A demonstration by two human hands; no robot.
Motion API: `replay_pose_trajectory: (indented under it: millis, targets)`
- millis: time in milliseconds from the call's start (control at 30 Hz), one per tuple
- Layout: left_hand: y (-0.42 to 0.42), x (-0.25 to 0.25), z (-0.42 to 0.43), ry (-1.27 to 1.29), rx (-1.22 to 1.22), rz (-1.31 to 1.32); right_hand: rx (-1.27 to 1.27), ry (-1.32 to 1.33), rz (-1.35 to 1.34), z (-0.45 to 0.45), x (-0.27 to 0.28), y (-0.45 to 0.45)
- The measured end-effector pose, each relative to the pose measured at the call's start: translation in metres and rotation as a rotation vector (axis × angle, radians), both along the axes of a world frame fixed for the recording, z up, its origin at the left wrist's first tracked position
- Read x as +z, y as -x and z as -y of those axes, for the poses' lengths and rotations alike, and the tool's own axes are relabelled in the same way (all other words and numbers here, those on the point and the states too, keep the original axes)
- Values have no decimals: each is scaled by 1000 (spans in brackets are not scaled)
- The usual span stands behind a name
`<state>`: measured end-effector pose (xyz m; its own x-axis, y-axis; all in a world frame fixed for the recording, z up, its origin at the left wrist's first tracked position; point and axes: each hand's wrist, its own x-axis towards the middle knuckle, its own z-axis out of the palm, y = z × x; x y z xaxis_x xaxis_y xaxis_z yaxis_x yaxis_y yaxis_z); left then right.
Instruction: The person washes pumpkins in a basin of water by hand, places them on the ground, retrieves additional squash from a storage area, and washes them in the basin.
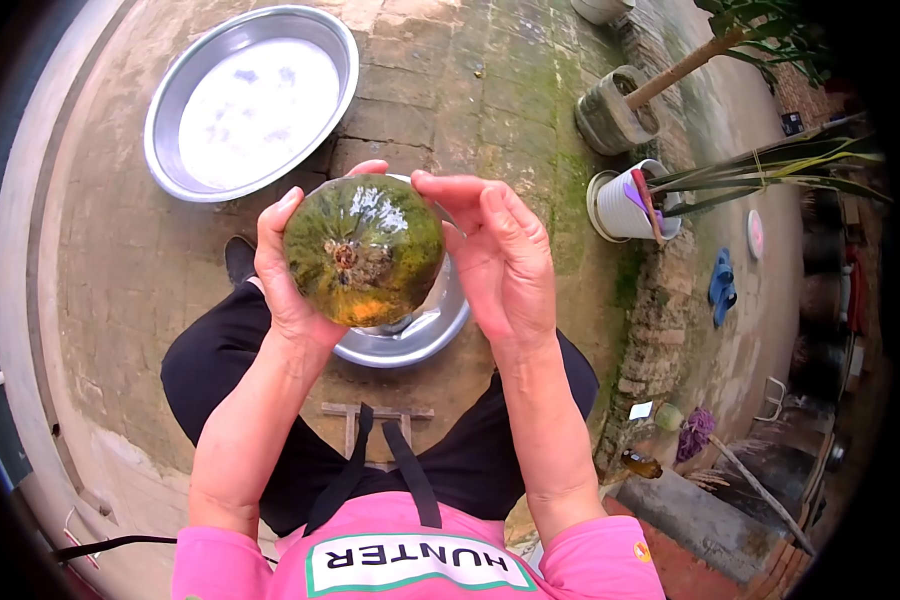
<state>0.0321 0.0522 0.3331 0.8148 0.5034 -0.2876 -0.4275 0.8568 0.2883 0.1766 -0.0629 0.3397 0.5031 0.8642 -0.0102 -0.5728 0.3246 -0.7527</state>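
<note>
A round green pumpkin (365, 275) with an orange patch and a brown stem scar is held up in front of me, its skin shiny and wet-looking. My left hand (295, 270) is wrapped round its left side and underside. At its right edge is my right hand (510, 260), fingers stretched and bent apart, fingertips close to or touching the skin. Below the pumpkin, between my knees, a metal basin (410, 350) is partly hidden by the pumpkin and hands; what it contains is mostly covered.
A larger metal basin (155, 150) stands at the upper left, seemingly with water inside. Potted plants in a grey pot (610, 120) and a white pot (630, 205) line the right. Blue slippers (722, 285) and a purple bundle (697, 433) lie farther right.
</note>
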Motion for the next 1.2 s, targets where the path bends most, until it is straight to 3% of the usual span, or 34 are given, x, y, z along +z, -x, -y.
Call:
replay_pose_trajectory:
  millis: [200,300,400,567,667,767,967,1133,1200]
  targets:
    - [-2,-3,4,-115,-77,-61,-190,106,18,3,-6,-2]
    - [-4,1,5,-114,-74,-54,-175,3,-121,7,-8,-5]
    - [-3,4,2,-72,-27,-138,-265,133,189,5,-14,-5]
    - [3,-14,-10,107,130,-316,-245,415,423,0,-20,-8]
    - [15,-33,-15,120,204,-407,-68,703,379,2,-80,-34]
    - [25,-43,-22,95,238,-491,-38,934,453,9,-175,-51]
    - [36,-35,-27,112,274,-607,-149,1116,188,18,-338,-35]
    - [37,-39,-30,93,230,-658,-367,1126,432,-6,-389,-33]
    - [36,-45,-29,88,272,-701,-447,1133,645,-18,-404,-33]
